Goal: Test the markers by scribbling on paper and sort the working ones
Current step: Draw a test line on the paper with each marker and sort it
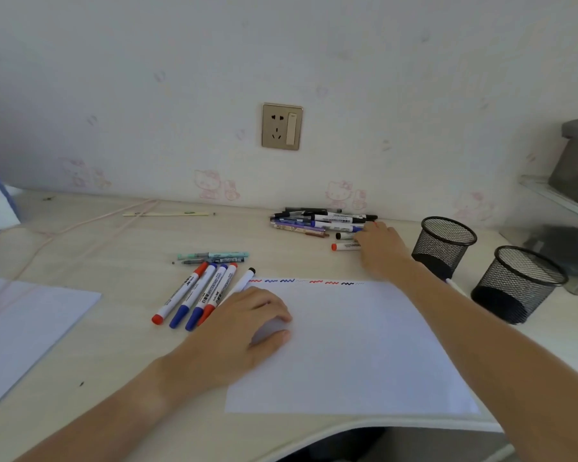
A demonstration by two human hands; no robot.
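The right hand (379, 243) reaches up-right of centre into the untested pile (321, 221); its fingers touch a red-capped marker (344, 246) lying left-to-right, grip unclear; the left hand (244, 331), fingers loosely spread, presses the paper (347, 345); sorted markers (197, 295) lie further left.

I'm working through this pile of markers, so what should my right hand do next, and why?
Probably close the right hand on the red-capped marker beside its fingers and bring it to the paper. It lies nearest in the untested pile, and the left hand already steadies the sheet.
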